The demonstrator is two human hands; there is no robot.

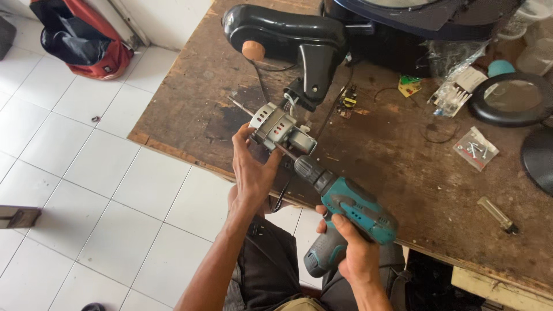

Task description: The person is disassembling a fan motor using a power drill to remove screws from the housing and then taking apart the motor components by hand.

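Note:
My left hand (252, 167) grips a small grey electric motor (277, 128) with a thin shaft sticking out to the upper left, held just over the front edge of the wooden workbench (403, 167). My right hand (356, 250) holds a teal and black cordless drill (345, 210) by its handle. The drill's bit touches the motor's near end. Wires run from the motor up to a black plastic fan housing (285, 40) lying on the bench behind it.
On the bench lie a small bag of screws (476, 148), a clear-handled screwdriver (496, 214), a round black magnifier lamp (510, 98), a small circuit board (348, 102) and a dark appliance (426, 23). A red and black bag (80, 40) sits on the white tiled floor.

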